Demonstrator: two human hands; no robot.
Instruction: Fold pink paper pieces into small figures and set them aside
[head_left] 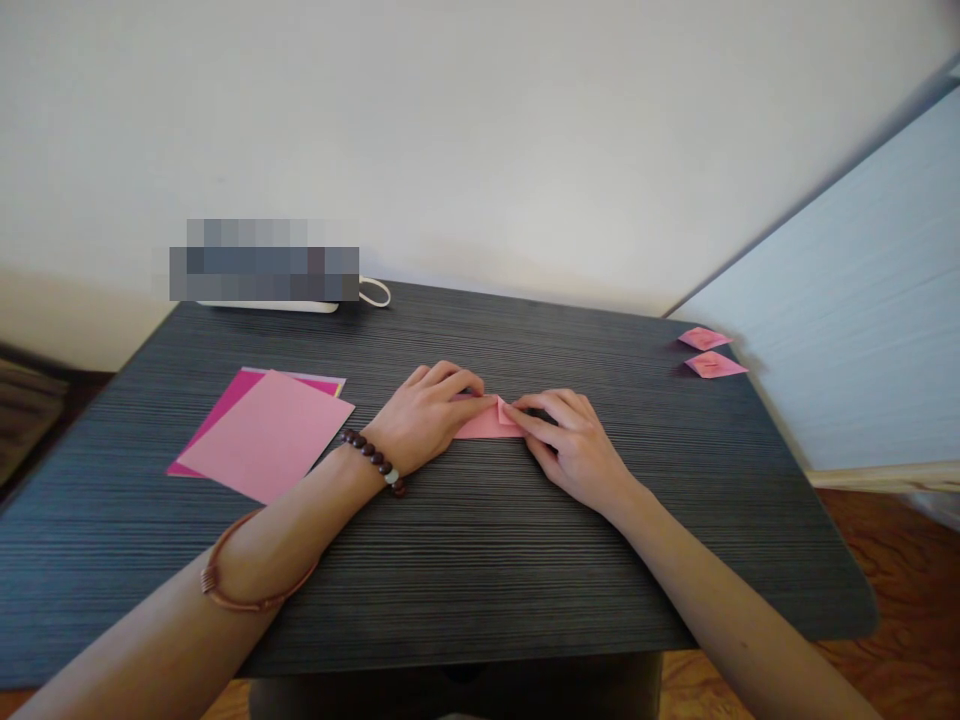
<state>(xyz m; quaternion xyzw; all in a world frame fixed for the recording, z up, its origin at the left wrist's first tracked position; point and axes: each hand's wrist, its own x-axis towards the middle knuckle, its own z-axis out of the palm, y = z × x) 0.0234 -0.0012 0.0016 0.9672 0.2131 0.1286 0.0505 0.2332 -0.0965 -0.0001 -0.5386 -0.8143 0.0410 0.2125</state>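
Note:
A small folded sheet of pink origami paper (486,428) lies on the dark table in front of me, with a little flap raised near its middle. My left hand (421,415) holds down its left part, fingers curled and thumb stretched along the upper edge to the flap. From the other side, my right hand (576,442) pinches the paper's right end, with thumb and forefinger close to the flap. Both hands cover parts of the paper, so its full outline is hidden.
Loose pink paper sheets (270,430) lie left of my hands, over a darker magenta sheet (217,420). Two folded pink paper pieces (705,338) sit at the table's right edge. A blurred-out object (266,270) with a white loop (377,292) stands at the back left, near the wall.

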